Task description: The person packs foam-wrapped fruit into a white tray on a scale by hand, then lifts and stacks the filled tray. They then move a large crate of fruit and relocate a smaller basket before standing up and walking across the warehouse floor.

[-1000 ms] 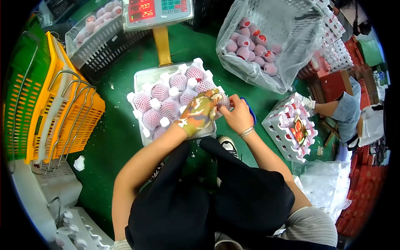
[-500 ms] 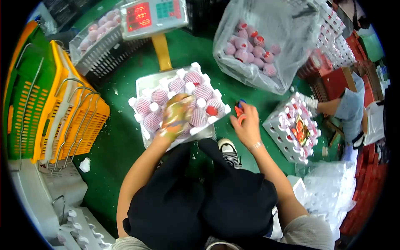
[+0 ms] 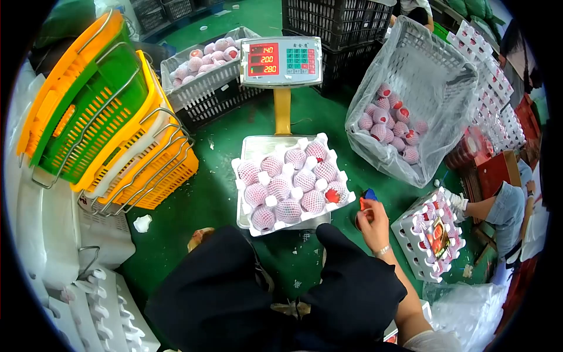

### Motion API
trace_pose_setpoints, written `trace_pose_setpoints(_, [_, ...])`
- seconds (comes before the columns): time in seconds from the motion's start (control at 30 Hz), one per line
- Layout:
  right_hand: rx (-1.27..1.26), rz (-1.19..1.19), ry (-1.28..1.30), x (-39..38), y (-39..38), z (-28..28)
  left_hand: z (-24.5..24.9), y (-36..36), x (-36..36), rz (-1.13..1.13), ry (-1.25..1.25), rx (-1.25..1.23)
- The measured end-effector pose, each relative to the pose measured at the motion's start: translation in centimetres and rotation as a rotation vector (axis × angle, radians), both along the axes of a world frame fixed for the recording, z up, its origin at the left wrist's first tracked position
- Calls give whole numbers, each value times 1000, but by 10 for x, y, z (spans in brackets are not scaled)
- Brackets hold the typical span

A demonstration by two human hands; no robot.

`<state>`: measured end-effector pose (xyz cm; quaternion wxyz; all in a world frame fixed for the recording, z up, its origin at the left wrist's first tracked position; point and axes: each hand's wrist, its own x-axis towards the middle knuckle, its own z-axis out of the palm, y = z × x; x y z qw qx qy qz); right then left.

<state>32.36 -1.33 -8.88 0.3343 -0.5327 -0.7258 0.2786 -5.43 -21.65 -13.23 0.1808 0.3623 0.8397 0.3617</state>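
Note:
A white tray (image 3: 255,231) of fruit in pink foam nets sits on the steel platform (image 3: 242,220) of a scale, whose display (image 3: 263,59) glows red. Right of the tray, my right hand (image 3: 374,226) has its fingers closed round a small red and blue tool (image 3: 368,196), partly hidden by them. My left hand (image 3: 200,237), in a patterned glove, shows only in part beside my left knee; its fingers are hidden.
Yellow and green baskets (image 3: 170,182) stand at left. A plastic-lined crate (image 3: 428,76) and a grey crate (image 3: 202,105) hold netted fruit. Stacked fruit trays (image 3: 413,249) stand at right, near a seated person's leg (image 3: 489,208). Black crates (image 3: 334,26) stand behind the scale.
My left hand has left the tray and moved down beside my left knee. The view has shifted, and more of the back shows. My right hand still holds the red and blue tool.

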Motion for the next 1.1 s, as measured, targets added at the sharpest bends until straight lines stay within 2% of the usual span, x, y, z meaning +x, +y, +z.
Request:
trace_pose_setpoints(0.07, [123, 122, -41, -21, 21, 7, -10, 12, 8, 3, -50, -15])
trace_pose_setpoints(0.17, [372, 274, -180, -44, 53, -13, -29, 39, 22, -2, -111, -41])
trace_pose_setpoints(0.23, [270, 324, -360, -48, 62, -43, -38, 52, 32, -7, -162, -71])
trace_pose_setpoints(0.37, [332, 312, -348, -60, 49, -35, -47, 71, 50, 24, -218, -92])
trace_pose_setpoints(0.47, [343, 401, -344, -64, 43, -39, -64, 78, 48, 142, -264, -79])
trace_pose_setpoints(0.57, [361, 386, -338, -69, 31, -40, -62, 76, 49, 151, -234, -72])
trace_pose_setpoints(0.67, [374, 400, -443, -74, 24, -42, -56, 77, 50, 131, -208, -71])
trace_pose_setpoints(0.77, [420, 388, -502, -85, 17, -19, -50, 79, 47, 106, -172, -71])
trace_pose_setpoints(0.83, [178, 479, -551, -90, 21, 2, -44, 82, 43, 75, -129, -84])
trace_pose_setpoints(0.87, [283, 493, -498, -104, 23, 23, -41, 84, 41, 49, -102, -97])
trace_pose_setpoints(0.9, [285, 495, -495, -121, 29, 26, -37, 87, 37, 15, -70, -116])
trace_pose_setpoints(0.97, [413, 653, -322, -155, 42, 29, -25, 96, 24, -70, 12, -177])
trace_pose_setpoints(1.07, [330, 718, -394, -204, 57, -22, -17, 106, 12, -150, 100, -216])
trace_pose_setpoints(1.1, [340, 695, -516, -218, 59, -46, -22, 105, 10, -157, 142, -160])
